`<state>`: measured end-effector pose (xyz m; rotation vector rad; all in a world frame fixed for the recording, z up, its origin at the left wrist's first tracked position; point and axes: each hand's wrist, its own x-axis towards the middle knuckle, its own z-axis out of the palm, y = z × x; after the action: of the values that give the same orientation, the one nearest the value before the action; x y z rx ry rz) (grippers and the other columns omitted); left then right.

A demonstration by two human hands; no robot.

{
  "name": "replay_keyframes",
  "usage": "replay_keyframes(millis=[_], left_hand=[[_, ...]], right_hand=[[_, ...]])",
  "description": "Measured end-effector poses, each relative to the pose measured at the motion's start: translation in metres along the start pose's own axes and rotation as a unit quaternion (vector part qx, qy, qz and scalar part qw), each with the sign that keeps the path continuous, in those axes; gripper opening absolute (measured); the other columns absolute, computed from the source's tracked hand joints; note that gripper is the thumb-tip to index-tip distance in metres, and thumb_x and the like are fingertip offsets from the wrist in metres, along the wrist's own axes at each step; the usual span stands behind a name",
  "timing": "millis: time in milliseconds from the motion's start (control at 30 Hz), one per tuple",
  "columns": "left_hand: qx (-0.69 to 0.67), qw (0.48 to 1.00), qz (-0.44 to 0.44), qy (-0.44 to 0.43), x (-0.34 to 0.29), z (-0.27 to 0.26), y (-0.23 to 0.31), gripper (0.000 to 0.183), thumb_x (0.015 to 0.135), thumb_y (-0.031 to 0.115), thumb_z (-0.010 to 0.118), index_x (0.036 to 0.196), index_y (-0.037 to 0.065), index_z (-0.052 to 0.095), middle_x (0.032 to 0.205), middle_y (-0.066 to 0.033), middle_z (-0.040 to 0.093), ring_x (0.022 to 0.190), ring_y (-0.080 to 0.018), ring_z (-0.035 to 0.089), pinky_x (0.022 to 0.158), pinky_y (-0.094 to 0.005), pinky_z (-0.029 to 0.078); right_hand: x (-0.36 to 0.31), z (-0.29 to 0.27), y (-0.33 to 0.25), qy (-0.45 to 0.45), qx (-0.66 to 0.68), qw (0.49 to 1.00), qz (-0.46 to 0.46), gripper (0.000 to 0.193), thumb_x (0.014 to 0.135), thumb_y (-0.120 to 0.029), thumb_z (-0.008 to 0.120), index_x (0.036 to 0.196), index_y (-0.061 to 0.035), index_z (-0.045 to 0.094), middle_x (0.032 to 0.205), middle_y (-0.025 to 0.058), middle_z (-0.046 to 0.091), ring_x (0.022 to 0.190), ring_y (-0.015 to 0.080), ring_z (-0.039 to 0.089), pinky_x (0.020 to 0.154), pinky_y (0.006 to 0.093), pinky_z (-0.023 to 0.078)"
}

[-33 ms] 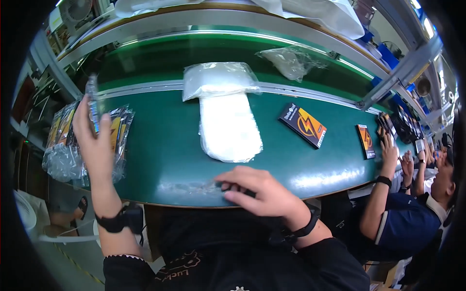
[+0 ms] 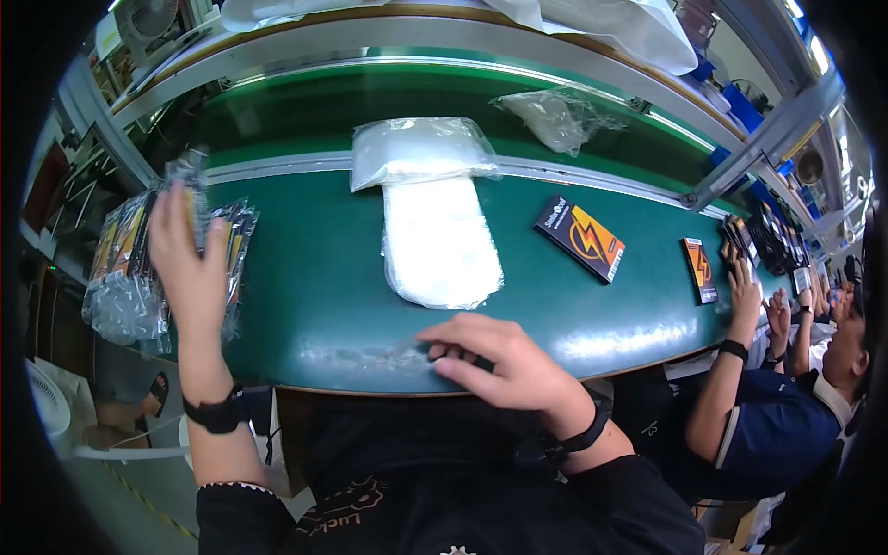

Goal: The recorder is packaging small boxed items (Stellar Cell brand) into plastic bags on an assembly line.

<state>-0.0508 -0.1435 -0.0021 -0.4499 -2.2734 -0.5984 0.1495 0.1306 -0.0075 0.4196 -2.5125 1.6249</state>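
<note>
At the far left, my left hand point(image 2: 190, 254) is raised with its fingers and thumb apart. Its fingers lie against a boxed item in a clear plastic bag point(image 2: 191, 166), which leans over a pile of bagged black and orange boxes point(image 2: 125, 245). Down at the table's front edge, my right hand point(image 2: 495, 356) has its fingers curled and pinches the end of a thin clear plastic bag point(image 2: 375, 356). That bag lies flat on the green table; its outline is faint. A stack of clear bags point(image 2: 442, 245) lies in the middle.
A fuller plastic packet point(image 2: 421, 153) rests across the stack's far end. To the right lie a black and orange box point(image 2: 581, 239) and a smaller one point(image 2: 700, 270). A co-worker point(image 2: 777, 407) handles boxes at the right. Behind stands a metal rail with a crumpled plastic bag point(image 2: 550, 118).
The bagged box at my left hand has turned from edge-on to lying back over the pile, and those fingers have spread. My right hand has shifted slightly right with the bag's end.
</note>
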Motion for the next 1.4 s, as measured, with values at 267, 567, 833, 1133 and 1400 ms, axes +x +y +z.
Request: replay_keyframes(millis=[267,567,833,1133,1400], left_hand=[[0.212,0.954,-0.028,-0.208,-0.009,0.016,-0.023,0.065,0.080,0.023,0.061,0.136,0.007,0.034,0.140,-0.0178,0.033,0.129,-0.0349,0.032,0.106,-0.0471,0.024],[0.247,0.942,-0.033,-0.227,-0.004,0.022,-0.036,0.068,0.080,0.022,0.061,0.138,0.004,0.028,0.140,-0.0215,0.031,0.129,-0.0408,0.030,0.105,-0.0508,0.026],[0.294,0.942,-0.027,-0.158,0.010,0.012,-0.019,0.072,0.077,0.017,0.065,0.136,0.000,0.029,0.136,-0.0268,0.034,0.127,-0.0404,0.034,0.105,-0.0451,0.028],[-0.158,0.879,0.317,-0.319,-0.033,0.003,0.132,0.037,0.075,0.008,0.064,0.111,0.005,0.057,0.123,-0.0142,0.050,0.119,-0.0329,0.045,0.099,-0.0418,0.035],[-0.184,0.876,0.339,-0.289,-0.035,0.039,0.140,0.026,0.074,-0.001,0.060,0.098,0.006,0.063,0.087,-0.0068,0.058,0.089,-0.0247,0.054,0.082,-0.0406,0.041]], right_hand=[[-0.011,-0.015,0.009,-0.021,-0.039,0.999,0.016,0.020,0.084,-0.005,0.057,0.102,0.0021,0.061,0.082,0.0128,0.060,0.074,0.0250,0.060,0.067,0.0318,0.047],[-0.015,-0.054,0.019,0.058,-0.162,0.984,-0.048,0.017,0.082,-0.005,0.060,0.097,0.0007,0.062,0.084,0.0129,0.061,0.076,0.0267,0.060,0.066,0.0323,0.047],[-0.002,-0.129,0.073,0.251,-0.395,0.877,0.112,0.041,0.080,-0.022,0.064,0.116,-0.0032,0.055,0.112,0.0155,0.055,0.102,0.0301,0.054,0.086,0.0376,0.044],[-0.009,-0.082,0.046,0.091,-0.489,0.856,0.142,0.059,0.074,-0.036,0.069,0.118,-0.0007,0.054,0.106,0.0175,0.055,0.102,0.0335,0.051,0.088,0.0393,0.041],[-0.030,-0.064,0.006,0.197,-0.284,0.921,0.178,0.059,0.065,-0.029,0.076,0.112,-0.0007,0.056,0.095,0.0133,0.052,0.092,0.0273,0.053,0.081,0.0347,0.043]])
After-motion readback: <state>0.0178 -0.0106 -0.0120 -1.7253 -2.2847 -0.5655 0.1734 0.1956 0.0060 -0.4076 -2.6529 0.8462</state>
